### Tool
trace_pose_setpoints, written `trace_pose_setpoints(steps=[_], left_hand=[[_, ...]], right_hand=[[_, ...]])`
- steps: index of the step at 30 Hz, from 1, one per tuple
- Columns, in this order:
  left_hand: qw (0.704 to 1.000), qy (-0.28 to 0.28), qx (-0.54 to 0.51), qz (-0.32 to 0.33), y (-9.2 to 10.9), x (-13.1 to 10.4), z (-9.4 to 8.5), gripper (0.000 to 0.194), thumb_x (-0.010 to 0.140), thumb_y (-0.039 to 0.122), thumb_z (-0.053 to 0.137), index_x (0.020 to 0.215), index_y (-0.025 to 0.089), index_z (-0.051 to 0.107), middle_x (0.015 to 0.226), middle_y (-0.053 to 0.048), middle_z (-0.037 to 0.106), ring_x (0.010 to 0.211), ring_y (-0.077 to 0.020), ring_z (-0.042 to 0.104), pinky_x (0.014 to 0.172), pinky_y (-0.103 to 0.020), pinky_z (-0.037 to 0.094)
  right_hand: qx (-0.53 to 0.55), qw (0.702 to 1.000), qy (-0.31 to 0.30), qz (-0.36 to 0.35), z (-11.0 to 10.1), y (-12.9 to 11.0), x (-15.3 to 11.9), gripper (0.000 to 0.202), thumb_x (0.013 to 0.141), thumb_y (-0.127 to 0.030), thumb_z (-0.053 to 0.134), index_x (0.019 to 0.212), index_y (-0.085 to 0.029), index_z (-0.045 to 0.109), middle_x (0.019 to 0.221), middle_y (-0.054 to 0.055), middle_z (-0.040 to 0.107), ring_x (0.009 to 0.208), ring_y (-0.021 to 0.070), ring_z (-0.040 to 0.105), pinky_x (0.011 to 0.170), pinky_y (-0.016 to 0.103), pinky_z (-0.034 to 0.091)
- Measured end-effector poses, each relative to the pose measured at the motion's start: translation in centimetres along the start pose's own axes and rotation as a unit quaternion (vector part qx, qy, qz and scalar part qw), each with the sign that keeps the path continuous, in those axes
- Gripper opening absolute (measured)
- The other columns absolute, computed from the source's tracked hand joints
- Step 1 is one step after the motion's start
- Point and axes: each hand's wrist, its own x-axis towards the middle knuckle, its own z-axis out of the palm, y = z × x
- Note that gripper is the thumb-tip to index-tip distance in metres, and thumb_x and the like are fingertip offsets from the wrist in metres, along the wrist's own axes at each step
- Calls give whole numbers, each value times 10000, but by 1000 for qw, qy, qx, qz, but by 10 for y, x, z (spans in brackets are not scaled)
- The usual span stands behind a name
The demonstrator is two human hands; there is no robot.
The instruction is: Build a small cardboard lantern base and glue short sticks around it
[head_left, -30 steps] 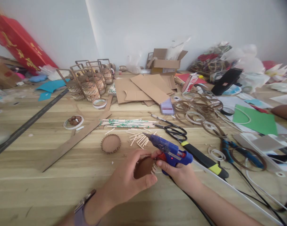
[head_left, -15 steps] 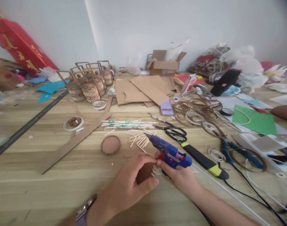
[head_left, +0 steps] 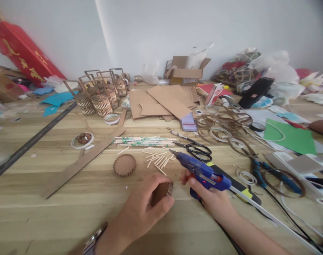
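Observation:
My left hand [head_left: 145, 202] curls its thumb and fingers around a small round cardboard piece [head_left: 160, 194], whose ridged edge faces right. My right hand [head_left: 206, 191] grips a blue hot glue gun [head_left: 203, 171] with a red light on its side; its nozzle points up and left, above short wooden sticks [head_left: 161, 161]. A white glue stick [head_left: 259, 205] runs out of the back of the gun. Another round cardboard piece with a ridged rim [head_left: 124, 165] lies flat on the wooden table, left of the sticks. The two hands are apart.
Black scissors [head_left: 198, 150] and a black-yellow tool [head_left: 238, 184] lie beyond the gun. Blue-handled pliers [head_left: 259, 173] and brown rings [head_left: 222, 120] are on the right. Cardboard sheets [head_left: 161, 101], small lantern-like baskets [head_left: 101, 102] and a ring of brown balls [head_left: 82, 140] lie farther back.
My right hand and the glue gun have moved right and slightly down, away from my left hand. My left hand has shifted slightly left with the cardboard piece.

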Motion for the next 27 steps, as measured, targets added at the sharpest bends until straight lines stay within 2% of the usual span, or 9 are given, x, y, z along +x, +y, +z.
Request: trace_pose_setpoints(steps=[5, 9, 11, 16, 24, 27], left_hand=[[997, 69, 29, 5, -7, 0, -9, 287, 966, 391, 519, 1221, 269, 565, 1206, -61, 617, 1068, -230, 599, 897, -343, 506], [991, 112, 63, 23, -10, 1, -15, 275, 972, 351, 515, 1236, 283, 555, 1308, -57, 576, 1192, -239, 554, 1006, -374, 463], [989, 123, 79, 27, -11, 1, -17, 282, 974, 340, 512, 1246, 279, 548, 1321, -63, 573, 1225, -247, 537, 1038, -392, 444], [986, 129, 101, 33, -10, 1, -18, 280, 967, 331, 525, 1238, 271, 557, 1327, -75, 578, 1240, -255, 536, 1056, -401, 435], [986, 120, 105, 39, -10, 3, -17, 276, 962, 315, 533, 1233, 274, 561, 1320, -82, 589, 1237, -254, 544, 1046, -396, 449], [987, 114, 107, 32, -11, 2, -16, 280, 963, 317, 535, 1240, 286, 558, 1336, -71, 575, 1246, -248, 538, 1046, -386, 448]], right_hand=[[5, 1000, 4, -1, -12, -6, 0, 391, 751, -614, 711, 772, -225, 681, 788, 48, 690, 773, 208, 634, 702, 313, 523], [-41, 996, -74, 3, -16, -10, -1, 437, 780, -630, 652, 680, -204, 647, 668, 29, 613, 643, 179, 575, 580, 286, 485], [-64, 994, -86, 17, -16, -11, -1, 432, 771, -623, 655, 671, -203, 641, 651, 18, 601, 598, 162, 548, 546, 274, 470], [-96, 993, -48, 51, -13, -9, -3, 437, 735, -631, 671, 604, -219, 605, 594, 2, 559, 552, 159, 516, 577, 294, 507], [-98, 992, -49, 66, -12, -6, -3, 387, 713, -589, 711, 596, -236, 604, 529, -7, 523, 525, 166, 528, 511, 273, 500], [-99, 991, -48, 75, -11, -6, -4, 368, 704, -575, 720, 590, -240, 616, 530, -11, 532, 545, 173, 551, 536, 276, 514]])
